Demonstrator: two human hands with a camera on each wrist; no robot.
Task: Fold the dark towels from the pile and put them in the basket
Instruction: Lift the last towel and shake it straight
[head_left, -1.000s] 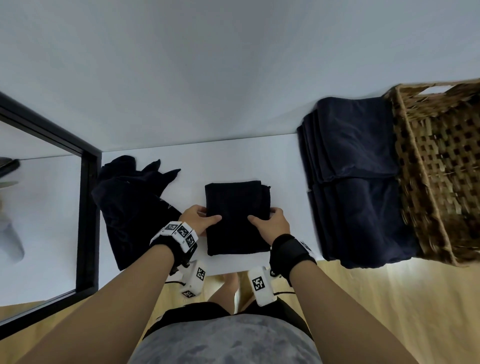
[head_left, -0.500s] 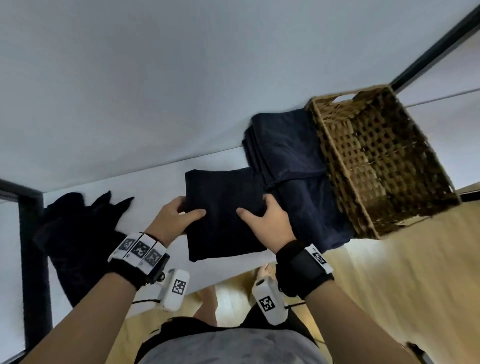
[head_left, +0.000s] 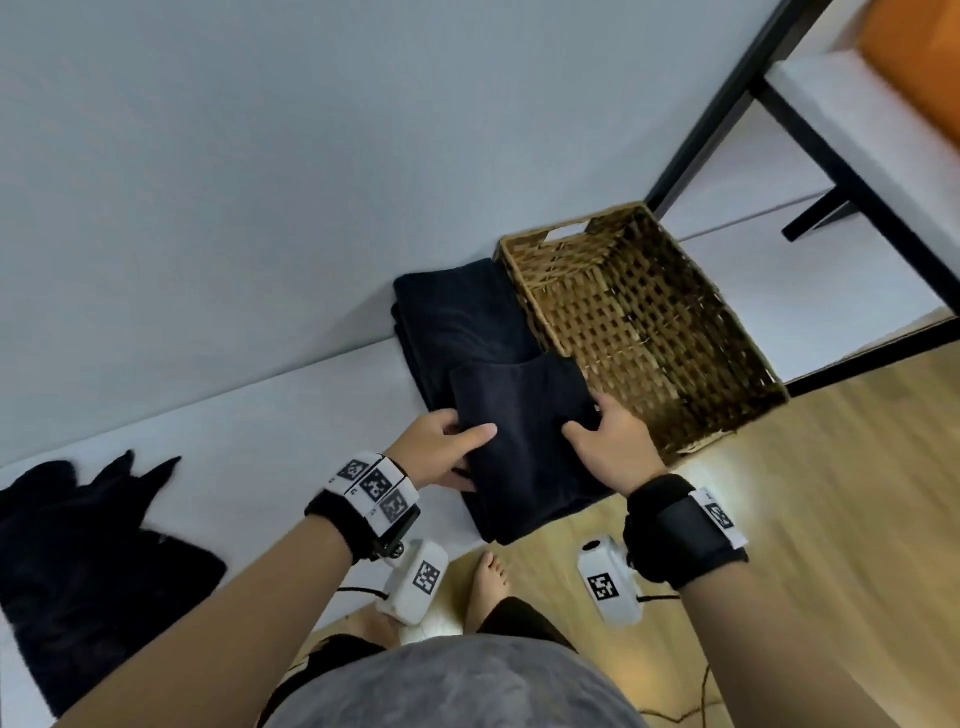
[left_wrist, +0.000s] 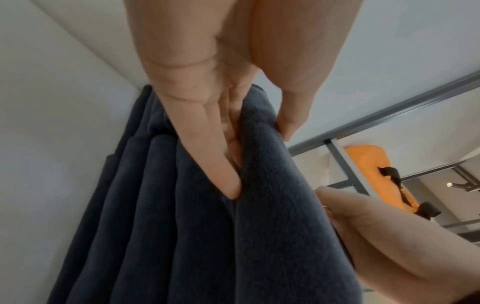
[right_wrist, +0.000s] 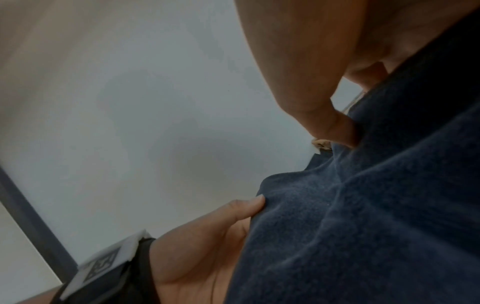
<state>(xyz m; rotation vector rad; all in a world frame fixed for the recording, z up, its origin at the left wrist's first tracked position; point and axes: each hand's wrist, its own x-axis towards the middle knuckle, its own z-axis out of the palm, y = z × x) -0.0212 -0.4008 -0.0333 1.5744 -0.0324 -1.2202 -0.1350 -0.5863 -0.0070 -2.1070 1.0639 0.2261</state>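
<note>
Two hands hold one folded dark towel (head_left: 524, 441) between them, lifted just above the stack of folded towels (head_left: 457, 317) that lies on the white table (head_left: 291, 415) against the left wall of the wicker basket (head_left: 644, 332). The left hand (head_left: 441, 447) grips the towel's left edge, thumb laid across the top and fingers (left_wrist: 207, 156) tucked under a fold, as the left wrist view shows. The right hand (head_left: 613, 447) grips the right edge, thumb on top and fingers curled round the side next to the basket's near corner; in the right wrist view its thumb presses into the cloth, though how deep the other fingers reach underneath is hard to tell in that blurred picture. The basket's inside shows only bare weave. Far off to the left, on the same table, lies the rumpled pile of unfolded dark towels (head_left: 88, 561), well apart from both hands
</note>
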